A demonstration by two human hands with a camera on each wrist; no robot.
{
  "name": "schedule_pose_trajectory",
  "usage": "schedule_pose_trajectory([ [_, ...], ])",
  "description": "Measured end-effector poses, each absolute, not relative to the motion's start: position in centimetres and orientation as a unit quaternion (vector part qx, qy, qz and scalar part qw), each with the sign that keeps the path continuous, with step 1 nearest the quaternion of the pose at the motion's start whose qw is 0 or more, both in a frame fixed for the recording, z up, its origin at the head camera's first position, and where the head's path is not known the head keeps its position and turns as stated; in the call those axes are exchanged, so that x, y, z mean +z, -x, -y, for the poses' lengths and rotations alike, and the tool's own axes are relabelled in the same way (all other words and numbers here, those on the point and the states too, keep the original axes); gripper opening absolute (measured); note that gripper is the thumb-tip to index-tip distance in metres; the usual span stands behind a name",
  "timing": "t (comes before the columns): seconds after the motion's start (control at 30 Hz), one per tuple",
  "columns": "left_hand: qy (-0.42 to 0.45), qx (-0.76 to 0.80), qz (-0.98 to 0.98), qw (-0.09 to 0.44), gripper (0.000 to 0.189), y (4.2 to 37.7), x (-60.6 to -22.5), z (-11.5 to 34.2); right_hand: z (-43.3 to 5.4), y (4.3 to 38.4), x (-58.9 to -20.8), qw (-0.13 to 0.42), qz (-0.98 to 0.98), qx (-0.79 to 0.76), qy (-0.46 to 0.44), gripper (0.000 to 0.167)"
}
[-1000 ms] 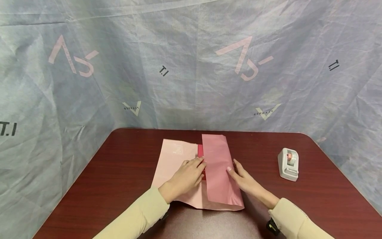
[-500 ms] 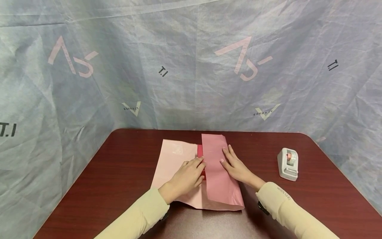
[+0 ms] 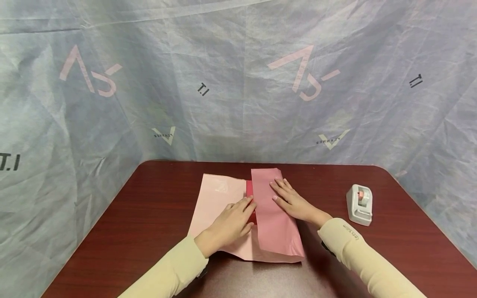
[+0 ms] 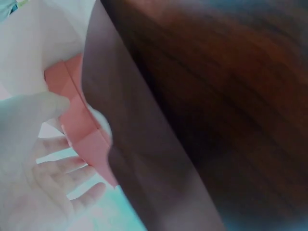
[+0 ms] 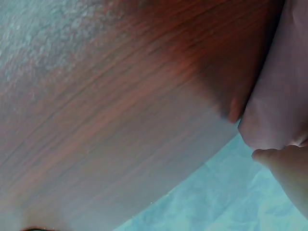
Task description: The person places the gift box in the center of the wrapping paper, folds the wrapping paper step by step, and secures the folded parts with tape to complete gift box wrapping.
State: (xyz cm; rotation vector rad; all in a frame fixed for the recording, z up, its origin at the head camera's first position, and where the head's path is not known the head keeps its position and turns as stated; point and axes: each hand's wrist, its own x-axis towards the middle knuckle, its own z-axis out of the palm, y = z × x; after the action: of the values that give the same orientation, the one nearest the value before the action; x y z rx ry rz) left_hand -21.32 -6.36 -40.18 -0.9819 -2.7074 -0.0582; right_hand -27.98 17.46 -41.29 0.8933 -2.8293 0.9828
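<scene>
A red, box-like thing (image 4: 79,122) lies on a sheet of wrapping paper (image 3: 214,198), pale pink inside and darker pink outside. The sheet's right side, a darker pink flap (image 3: 268,223), is folded over the red thing, so only a strip of it shows. My left hand (image 3: 229,225) rests on that strip, fingertips right at the flap's edge. In the left wrist view its fingers lie loosely extended beside the red thing. My right hand (image 3: 294,203) lies with fingers spread on the flap near its right fold; in the right wrist view only part of the hand (image 5: 288,168) shows.
A white tape dispenser (image 3: 360,205) with a roll of tape stands on the right of the dark red wood table (image 3: 149,207). A shiny patch of clear tape (image 3: 221,187) sits on the paper's upper left. A grey printed cloth (image 3: 238,82) hangs behind the table.
My right hand has slid up and left from the fold's lower part onto the flap, its fingers now flatter. The left hand stays nearly in place. The flap has hardly moved.
</scene>
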Motion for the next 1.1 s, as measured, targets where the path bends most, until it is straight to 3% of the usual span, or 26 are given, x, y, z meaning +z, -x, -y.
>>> schedule_pose_trajectory([
  [0.23, 0.372, 0.013, 0.902, 0.221, 0.042, 20.1, -39.9, 5.7, -17.4, 28.0, -41.4, 0.008, 0.911, 0.301, -0.281, 0.053],
  [0.4, 0.389, 0.059, 0.882, 0.259, 0.048, 19.9, -39.7, 4.2, -17.4, 27.9, -41.4, 0.005, 0.91, 0.306, -0.279, 0.052],
  [0.57, 0.352, 0.114, 0.9, 0.229, 0.06, 19.7, -40.2, 3.0, -17.4, 28.1, -41.6, 0.008, 0.91, 0.302, -0.282, 0.052],
  [0.7, 0.319, 0.123, 0.919, 0.198, 0.059, 19.4, -40.6, 2.5, -17.4, 28.1, -41.7, 0.008, 0.911, 0.301, -0.282, 0.052],
  [0.83, 0.314, 0.119, 0.921, 0.195, 0.055, 19.1, -40.9, 2.4, -17.4, 28.0, -41.6, 0.007, 0.911, 0.302, -0.279, 0.052],
  [1.1, 0.284, 0.1, 0.934, 0.194, 0.069, 17.8, -41.0, 3.0, -17.3, 27.9, -41.4, 0.003, 0.909, 0.309, -0.278, 0.052],
])
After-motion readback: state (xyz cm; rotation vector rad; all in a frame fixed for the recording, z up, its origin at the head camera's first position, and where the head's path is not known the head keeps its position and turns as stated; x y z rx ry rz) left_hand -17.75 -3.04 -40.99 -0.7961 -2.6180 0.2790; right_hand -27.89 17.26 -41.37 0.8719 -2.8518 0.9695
